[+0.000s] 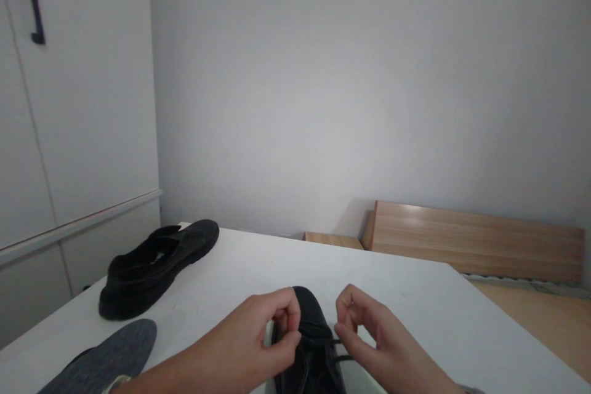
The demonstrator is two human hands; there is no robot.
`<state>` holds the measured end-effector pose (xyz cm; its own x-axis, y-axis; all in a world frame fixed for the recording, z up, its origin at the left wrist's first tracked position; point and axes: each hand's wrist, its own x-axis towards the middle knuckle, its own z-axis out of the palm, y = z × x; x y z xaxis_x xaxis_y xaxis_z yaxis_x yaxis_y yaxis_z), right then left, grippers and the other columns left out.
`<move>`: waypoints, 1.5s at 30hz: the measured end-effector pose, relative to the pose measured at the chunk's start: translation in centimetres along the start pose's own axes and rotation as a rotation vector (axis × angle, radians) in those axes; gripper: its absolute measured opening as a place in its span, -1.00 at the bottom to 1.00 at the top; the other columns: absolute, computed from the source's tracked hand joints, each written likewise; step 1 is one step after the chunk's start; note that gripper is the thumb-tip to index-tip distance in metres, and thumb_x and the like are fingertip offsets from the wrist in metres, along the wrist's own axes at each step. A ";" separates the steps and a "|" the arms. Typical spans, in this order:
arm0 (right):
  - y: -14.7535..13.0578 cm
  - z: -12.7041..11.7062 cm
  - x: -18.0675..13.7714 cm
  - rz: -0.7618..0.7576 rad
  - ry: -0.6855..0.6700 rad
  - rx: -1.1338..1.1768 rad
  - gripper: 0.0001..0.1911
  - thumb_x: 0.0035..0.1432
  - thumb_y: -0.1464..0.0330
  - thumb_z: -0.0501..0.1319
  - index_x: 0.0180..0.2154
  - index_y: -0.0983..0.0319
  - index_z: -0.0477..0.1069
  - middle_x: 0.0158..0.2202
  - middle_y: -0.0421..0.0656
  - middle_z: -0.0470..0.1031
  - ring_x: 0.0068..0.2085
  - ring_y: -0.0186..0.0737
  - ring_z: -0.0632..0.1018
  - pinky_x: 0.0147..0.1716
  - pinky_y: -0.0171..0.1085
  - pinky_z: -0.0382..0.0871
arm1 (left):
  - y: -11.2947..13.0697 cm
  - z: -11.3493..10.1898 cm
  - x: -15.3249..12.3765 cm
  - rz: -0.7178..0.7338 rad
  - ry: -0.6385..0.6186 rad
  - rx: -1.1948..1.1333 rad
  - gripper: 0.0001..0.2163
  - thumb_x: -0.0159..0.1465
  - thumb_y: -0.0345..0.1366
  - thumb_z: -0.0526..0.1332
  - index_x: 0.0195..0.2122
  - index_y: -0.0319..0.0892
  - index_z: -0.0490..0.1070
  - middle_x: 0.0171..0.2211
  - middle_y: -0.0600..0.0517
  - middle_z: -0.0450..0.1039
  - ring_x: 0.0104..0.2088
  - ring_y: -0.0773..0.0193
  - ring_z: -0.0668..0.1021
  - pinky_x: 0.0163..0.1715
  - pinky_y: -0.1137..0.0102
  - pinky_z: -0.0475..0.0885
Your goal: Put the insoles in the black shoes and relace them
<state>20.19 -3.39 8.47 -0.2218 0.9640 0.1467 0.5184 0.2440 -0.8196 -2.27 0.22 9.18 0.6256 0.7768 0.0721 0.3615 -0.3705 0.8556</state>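
A black lace-up shoe (310, 308) points away from me at the front of the table, its lower part cut off by the frame edge. Over its left side, my left hand (272, 335) is closed in a pinch at the lacing, with a thin dark lace running from the fingertips. To the right of the shoe, my right hand (369, 332) pinches thumb and forefinger on the black shoelace (342, 357), which stretches across from the eyelets. What lies deeper inside each hand's fingers is hidden.
A second black shoe (157, 268) stands at the table's left edge. A grey insole (115, 351) lies nearer, by my left forearm. Something pale green (357, 378) shows beneath the shoe. Beyond the white table (258, 258) are a wooden headboard (462, 240) and a white cabinet (92, 104).
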 end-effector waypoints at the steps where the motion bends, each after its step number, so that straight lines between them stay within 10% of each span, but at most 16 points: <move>1: -0.2 -0.4 0.0 -0.005 0.037 0.017 -0.78 0.19 0.21 0.16 -0.38 0.19 0.22 -0.46 -0.27 0.25 -0.38 -0.31 0.31 -0.35 -0.30 0.18 | 0.1 -0.1 0.0 -0.010 -0.011 -0.066 -0.96 0.23 -0.33 0.12 -0.37 -0.14 0.26 -0.42 0.13 0.33 -0.35 0.31 0.38 -0.35 0.44 0.25; 10: -1.4 -3.1 -1.3 -0.018 0.094 0.501 -0.59 0.24 -0.05 0.18 -0.26 0.18 0.33 -0.73 -0.45 0.03 -0.66 -0.45 0.01 -0.64 -0.36 -0.16 | 2.5 -2.4 -1.4 -0.027 0.012 -0.263 -0.74 0.33 -0.04 0.16 -0.30 -0.14 0.28 -0.54 0.23 0.13 -0.61 0.46 0.10 -0.63 0.53 0.04; 19: -0.6 -1.3 0.0 0.100 -0.059 -0.168 -0.79 0.17 0.26 0.20 -0.41 0.26 0.48 -0.49 -0.15 0.51 -0.42 -0.25 0.45 -0.38 -0.29 0.27 | 0.5 -0.9 -0.6 -0.048 0.039 0.318 -0.81 0.32 -0.17 0.15 -0.31 -0.15 0.44 -0.42 0.09 0.46 -0.40 0.27 0.44 -0.41 0.42 0.21; 34: 0.6 1.0 0.2 -0.025 0.028 0.005 -0.88 0.17 0.28 0.13 -0.35 0.19 0.27 -0.42 -0.22 0.32 -0.35 -0.25 0.36 -0.32 -0.26 0.23 | -1.8 0.8 1.0 0.018 0.090 0.233 -0.98 0.18 -0.38 0.11 -0.40 -0.17 0.29 -0.38 0.06 0.35 -0.33 0.25 0.39 -0.30 0.38 0.24; 45: -0.5 -2.7 0.0 0.049 0.288 0.508 -0.58 0.13 -0.03 0.29 -0.37 0.17 0.30 -0.56 -0.35 0.08 -0.48 -0.33 0.09 -0.48 -0.29 -0.01 | 0.6 -2.6 0.3 -0.040 0.005 -0.404 -0.69 0.30 0.00 0.18 -0.27 -0.15 0.22 -0.56 0.22 0.21 -0.50 0.40 0.29 -0.44 0.46 0.19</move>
<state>22.18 -3.17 10.38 0.0631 0.9800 0.1886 0.0460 0.1859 -0.9815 -3.68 1.52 11.03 0.6124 0.7897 0.0362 0.0839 -0.1104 0.9903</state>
